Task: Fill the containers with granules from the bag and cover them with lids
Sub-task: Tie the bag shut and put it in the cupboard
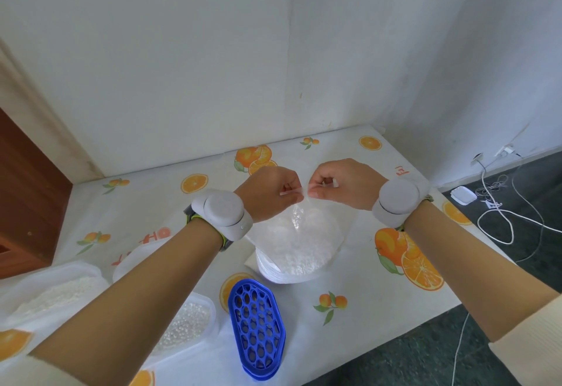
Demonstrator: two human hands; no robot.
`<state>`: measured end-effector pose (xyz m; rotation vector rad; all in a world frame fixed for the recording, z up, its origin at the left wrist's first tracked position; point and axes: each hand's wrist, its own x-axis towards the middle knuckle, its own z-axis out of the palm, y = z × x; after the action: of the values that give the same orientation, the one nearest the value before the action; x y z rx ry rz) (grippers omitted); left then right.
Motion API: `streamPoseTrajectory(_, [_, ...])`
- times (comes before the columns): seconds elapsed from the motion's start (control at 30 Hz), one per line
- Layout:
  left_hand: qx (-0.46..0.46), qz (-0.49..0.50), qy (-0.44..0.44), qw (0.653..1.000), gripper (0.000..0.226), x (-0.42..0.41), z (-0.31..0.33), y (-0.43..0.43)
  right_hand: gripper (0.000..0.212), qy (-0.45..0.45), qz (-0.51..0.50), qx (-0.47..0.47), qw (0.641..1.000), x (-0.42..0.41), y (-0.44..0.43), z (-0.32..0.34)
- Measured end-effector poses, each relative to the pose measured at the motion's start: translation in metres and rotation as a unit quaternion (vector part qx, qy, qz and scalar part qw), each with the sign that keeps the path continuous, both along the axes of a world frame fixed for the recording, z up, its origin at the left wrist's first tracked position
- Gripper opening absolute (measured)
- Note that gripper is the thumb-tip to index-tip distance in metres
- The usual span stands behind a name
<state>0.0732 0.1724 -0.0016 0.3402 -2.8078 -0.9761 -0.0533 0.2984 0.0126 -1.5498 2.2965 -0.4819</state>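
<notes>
Hands close together above the middle of the table (359,288), knuckles up. Left hand (270,189) with fingers curled in, thumb and forefinger pinching the top edge of the clear bag (304,233); right hand (340,184) pinching the same edge just beside it, fingertips of the two almost touching. Bag hanging straight below that pinch, its rounded bottom resting on the orange-print table, white granules (299,259) heaped in its lower half. Near left, partly under the left forearm, an open container (190,320) holding pale beads; farther left a larger container (57,291) with white grains (lid on or off, cannot tell). Blue lids (257,329), latticed and stacked, near the table's front edge, between the beaded container and the bag, touching neither. Grey wristbands (225,213) on both wrists. White cables (498,221) on the dark floor, far right.
</notes>
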Motion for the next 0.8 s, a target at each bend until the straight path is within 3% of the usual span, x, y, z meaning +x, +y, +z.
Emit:
streamPoseTrajectory(0.3, [0.014, -0.002, 0.003, 1.0, 0.014, 0.001, -0.002, -0.002, 0.023, 0.029, 0.007, 0.018, 0.999, 0.006, -0.001, -0.001])
streamPoseTrajectory(0.7, [0.019, 0.012, -0.006, 1.0, 0.013, 0.015, -0.006, -0.013, 0.013, 0.054, 0.02, -0.028, 0.998, 0.012, -0.008, -0.008])
streamPoseTrajectory(0.8, [0.023, 0.01, 0.007, 1.0, 0.024, 0.014, -0.007, -0.012, 0.014, 0.069, 0.036, -0.025, 0.997, 0.012, -0.007, -0.007])
